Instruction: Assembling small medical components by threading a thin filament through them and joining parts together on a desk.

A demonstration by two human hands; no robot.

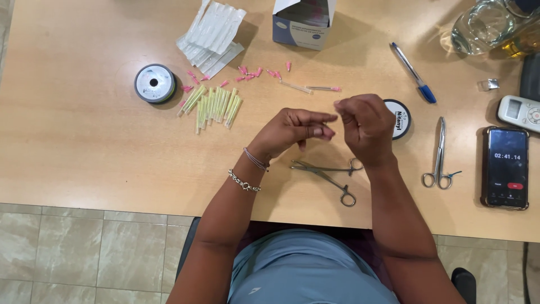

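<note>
Forceps [329, 177] lie just under both hands; left hand [292, 130] and right hand [365, 126] pinch shut, fingertips almost touching.

Left of the grip lie a grey spool [154, 83], a row of yellow-green tubes [212, 104] and clear packets [212, 34]. Beyond it stands an open box [302, 23]. Right: pen [414, 73], scissors [440, 157], phone [506, 168], remote [520, 112].
</note>
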